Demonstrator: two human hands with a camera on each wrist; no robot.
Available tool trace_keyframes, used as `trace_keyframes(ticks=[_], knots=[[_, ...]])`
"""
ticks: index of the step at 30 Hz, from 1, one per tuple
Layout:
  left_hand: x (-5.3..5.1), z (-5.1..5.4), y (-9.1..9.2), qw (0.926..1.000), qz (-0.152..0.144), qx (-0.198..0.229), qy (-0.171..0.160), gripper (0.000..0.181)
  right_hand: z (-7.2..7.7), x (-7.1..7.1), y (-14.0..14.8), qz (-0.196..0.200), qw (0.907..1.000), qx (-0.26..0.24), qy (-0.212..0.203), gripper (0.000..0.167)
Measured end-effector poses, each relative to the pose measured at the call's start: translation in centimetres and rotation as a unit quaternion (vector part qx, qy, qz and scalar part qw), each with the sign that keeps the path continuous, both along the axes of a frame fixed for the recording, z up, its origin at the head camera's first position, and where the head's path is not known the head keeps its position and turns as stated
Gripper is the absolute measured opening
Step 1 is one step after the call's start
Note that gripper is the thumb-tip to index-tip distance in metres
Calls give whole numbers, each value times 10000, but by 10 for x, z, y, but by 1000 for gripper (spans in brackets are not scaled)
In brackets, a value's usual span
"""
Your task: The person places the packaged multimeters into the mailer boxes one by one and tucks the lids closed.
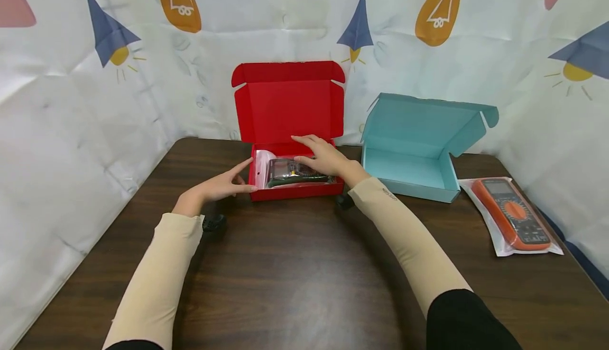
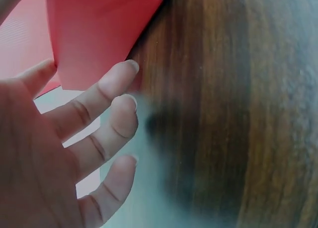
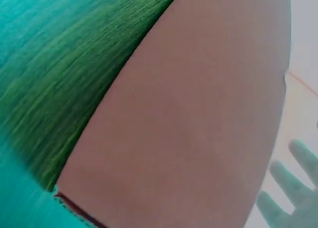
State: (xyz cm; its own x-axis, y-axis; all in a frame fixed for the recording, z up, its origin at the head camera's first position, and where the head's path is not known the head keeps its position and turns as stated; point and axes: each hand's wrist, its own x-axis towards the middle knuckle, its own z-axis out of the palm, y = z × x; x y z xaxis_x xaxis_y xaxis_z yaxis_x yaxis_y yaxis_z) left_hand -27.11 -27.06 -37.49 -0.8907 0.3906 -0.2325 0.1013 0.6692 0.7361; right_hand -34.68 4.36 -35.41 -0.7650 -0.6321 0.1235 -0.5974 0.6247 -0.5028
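A red box (image 1: 297, 195) stands with its lid raised at the back centre. Inside it lies a dark multimeter (image 1: 282, 172) in clear wrapping. My left hand (image 1: 215, 186) is at the box's left side, thumb and index finger touching its wall; in the left wrist view the left hand (image 2: 59, 133) has its other fingers loosely spread beside the red cardboard (image 2: 94, 39). My right hand (image 1: 325, 159) reaches over the box with extended fingers above the multimeter, partly covering it. Whether it touches the multimeter is unclear. In the right wrist view, part of the right hand (image 3: 295, 198) shows beyond the box wall (image 3: 174, 109).
An open teal box (image 1: 409, 187) stands right of the red box. Farther right, an orange multimeter (image 1: 516, 212) lies in clear wrapping near the right edge of the brown table (image 1: 285, 276). Behind hangs a patterned white cloth (image 1: 295, 27).
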Motion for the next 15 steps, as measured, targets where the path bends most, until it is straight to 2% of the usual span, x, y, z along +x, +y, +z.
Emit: trace_keyframes(ticks=[2, 6, 10, 15], knots=[[1, 1, 0, 9999, 46, -71, 109, 95, 1, 1, 3, -215, 9994, -233, 97, 70], [-1, 1, 1, 9977, 175, -203, 630, 82, 2, 3, 11, -639, 9933, -937, 202, 65], [-6, 4, 1, 9917, 488, -168, 1179, 70, 4, 2, 17, -829, 9797, -1822, 115, 61], [-8, 15, 5, 9839, 831, -11, 1580, 64, 3, 2, 21, -1036, 9609, -2567, 127, 59]])
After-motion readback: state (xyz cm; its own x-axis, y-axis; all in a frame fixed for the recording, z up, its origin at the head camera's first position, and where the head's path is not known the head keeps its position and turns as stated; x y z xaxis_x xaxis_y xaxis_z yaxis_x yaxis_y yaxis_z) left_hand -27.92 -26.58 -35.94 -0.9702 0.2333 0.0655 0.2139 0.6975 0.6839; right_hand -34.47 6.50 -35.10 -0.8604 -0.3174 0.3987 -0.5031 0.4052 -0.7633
